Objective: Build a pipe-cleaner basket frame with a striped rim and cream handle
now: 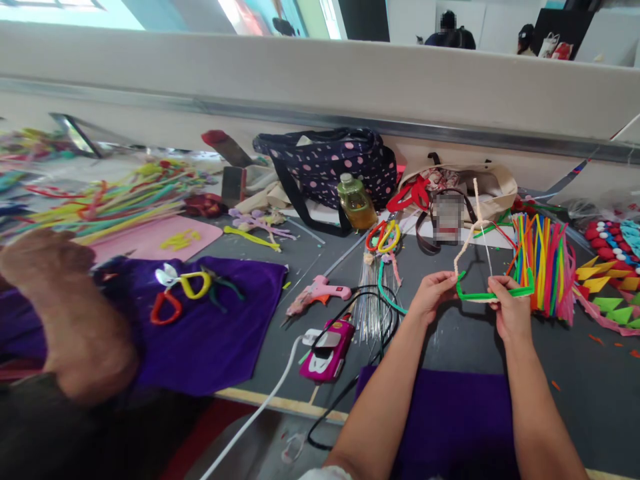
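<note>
We see a purple cloth nearest us. Above it, our left hand and right hand pinch the two ends of a green pipe cleaner with a cream one twisted on. Right of it stands a bundle of bright sticks. Farther off, a bottle holds yellow liquid. Behind it sits a dotted bag; we cannot tell what is inside.

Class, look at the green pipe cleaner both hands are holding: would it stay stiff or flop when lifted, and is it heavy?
The green pipe cleaner probably bends easily yet holds shape: it keeps sharp corners between the left hand and right hand. It is likely very light, being thin and pinched by fingertips. Its fuzzy surface seems unlikely to slip.
</note>
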Demonstrator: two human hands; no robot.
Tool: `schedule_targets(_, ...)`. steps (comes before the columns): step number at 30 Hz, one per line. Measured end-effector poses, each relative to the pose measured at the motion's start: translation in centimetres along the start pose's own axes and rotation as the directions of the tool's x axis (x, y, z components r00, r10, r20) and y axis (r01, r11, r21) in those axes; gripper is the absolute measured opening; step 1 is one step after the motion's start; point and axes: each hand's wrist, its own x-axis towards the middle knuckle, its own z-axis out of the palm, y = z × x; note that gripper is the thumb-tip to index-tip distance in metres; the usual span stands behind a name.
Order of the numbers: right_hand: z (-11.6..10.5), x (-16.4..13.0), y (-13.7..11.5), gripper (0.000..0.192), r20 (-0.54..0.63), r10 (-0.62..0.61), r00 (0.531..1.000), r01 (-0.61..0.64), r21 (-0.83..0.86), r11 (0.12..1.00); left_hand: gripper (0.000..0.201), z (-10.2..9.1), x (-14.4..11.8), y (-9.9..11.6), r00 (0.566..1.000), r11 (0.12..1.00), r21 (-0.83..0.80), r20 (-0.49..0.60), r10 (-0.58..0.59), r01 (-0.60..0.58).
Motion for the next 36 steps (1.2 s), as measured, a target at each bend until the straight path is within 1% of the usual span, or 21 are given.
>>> schedule_targets(3, -0.1, 0.1, 0.0, 0.028, 0.005, 0.02, 1.0, -0.02, 0.005, 1.0, 0.039, -0.2, 0.0, 0.0, 0.998, 0.998, -0.027, 0.038, -0.048, 0.049)
schedule_targets(6, -0.1, 0.2, 0.1, 0.029, 0.007, 0.034, 0.999, -0.034, 0.013, 0.999, 0.037, -0.4, -0.1, 0.0, 0.992, 0.992, -0.086, 0.101, -0.079, 0.087)
schedule_targets(12, -0.2, 0.3, 0.0, 0.029, 0.031, 0.089, 0.996, -0.09, 0.046, 0.995, 0.031, -0.4, -0.5, 0.2, 0.973, 0.976, -0.17, 0.206, -0.101, 0.137)
schedule_targets(14, -0.3, 0.4, -0.1, 0.029, 0.039, 0.115, 0.993, -0.117, 0.065, 0.991, 0.032, -0.3, -0.6, 0.3, 0.964, 0.967, -0.2, 0.247, -0.103, 0.155)
schedule_targets(16, -0.2, 0.3, -0.1, 0.028, 0.039, 0.117, 0.992, -0.119, 0.071, 0.99, 0.034, -0.1, -0.7, 0.3, 0.958, 0.963, -0.216, 0.27, -0.101, 0.162)
schedule_targets(18, -0.2, 0.3, 0.0, 0.028, 0.025, 0.073, 0.997, -0.075, 0.057, 0.996, 0.034, 0.1, -0.7, 0.2, 0.967, 0.968, -0.209, 0.241, -0.085, 0.137)
schedule_targets(20, 0.0, 0.1, 0.1, 0.027, 0.003, -0.012, 1.0, 0.012, 0.016, 1.0, 0.035, 0.2, -0.5, 0.1, 0.986, 0.981, -0.179, 0.165, -0.041, 0.071)
schedule_targets(22, 0.1, -0.2, 0.2, 0.027, -0.017, -0.12, 0.993, 0.119, -0.057, 0.991, 0.038, 0.4, -0.3, -0.1, 0.997, 0.992, -0.118, 0.064, 0.04, -0.033)
schedule_targets(24, 0.2, -0.6, 0.3, 0.025, -0.016, -0.248, 0.969, 0.241, -0.178, 0.954, 0.041, 0.5, -0.1, -0.3, 0.985, 0.986, -0.025, -0.057, 0.164, -0.165)
schedule_targets(25, 0.2, -0.8, 0.3, 0.024, -0.001, -0.322, 0.947, 0.311, -0.254, 0.916, 0.042, 0.6, 0.0, -0.5, 0.965, 0.972, 0.036, -0.12, 0.234, -0.232)
schedule_targets(26, 0.3, -1.0, 0.3, 0.021, 0.027, -0.402, 0.915, 0.388, -0.331, 0.86, 0.042, 0.7, 0.1, -0.6, 0.937, 0.952, 0.106, -0.176, 0.303, -0.288)
schedule_targets(27, 0.3, -1.3, 0.3, 0.018, 0.07, -0.486, 0.871, 0.471, -0.398, 0.787, 0.041, 0.8, 0.2, -0.7, 0.907, 0.928, 0.18, -0.215, 0.362, -0.327)
schedule_targets(28, 0.4, -1.6, 0.3, 0.014, 0.123, -0.564, 0.817, 0.553, -0.448, 0.703, 0.04, 0.9, 0.2, -0.9, 0.882, 0.903, 0.25, -0.237, 0.408, -0.35)
schedule_targets(30, 0.7, -2.1, 0.3, 0.006, 0.24, -0.679, 0.694, 0.691, -0.485, 0.536, 0.037, 1.1, 0.1, -1.0, 0.853, 0.86, 0.366, -0.25, 0.458, -0.355)
schedule_targets(32, 0.9, -2.6, 0.4, 0.005, 0.35, -0.728, 0.589, 0.782, -0.475, 0.404, 0.035, 1.3, 0.0, -1.1, 0.84, 0.834, 0.433, -0.259, 0.477, -0.341)
schedule_targets(33, 1.1, -2.8, 0.4, 0.008, 0.397, -0.736, 0.549, 0.81, -0.469, 0.351, 0.035, 1.4, 0.0, -1.0, 0.837, 0.829, 0.449, -0.265, 0.479, -0.332)
schedule_targets(36, 1.5, -3.3, 0.5, 0.012, 0.509, -0.731, 0.454, 0.857, -0.475, 0.202, 0.037, 1.7, -0.2, -0.8, 0.842, 0.846, 0.424, -0.281, 0.461, -0.323)
